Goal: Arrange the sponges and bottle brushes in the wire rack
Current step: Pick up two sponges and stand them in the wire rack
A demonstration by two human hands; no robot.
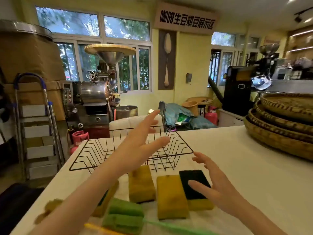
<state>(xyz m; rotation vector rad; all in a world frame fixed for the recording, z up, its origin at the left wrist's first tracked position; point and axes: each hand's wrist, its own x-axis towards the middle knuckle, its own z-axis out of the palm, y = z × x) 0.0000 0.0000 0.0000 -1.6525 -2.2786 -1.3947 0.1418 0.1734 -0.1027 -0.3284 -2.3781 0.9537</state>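
A black wire rack stands on the white table, and nothing lies in it. My left hand hovers over the rack, fingers spread, holding nothing. My right hand is open above a sponge with a dark green scouring top, its thumb over that pad. Two yellow sponges lie in front of the rack. Another sponge is partly hidden under my left forearm. A green foam bottle brush with a pale green handle lies at the near edge.
Stacked woven trays fill the table's right side. A metal scoop stands behind the rack. A stepladder and a coffee roaster are on the floor at left. A yellow handle lies near the table's front edge.
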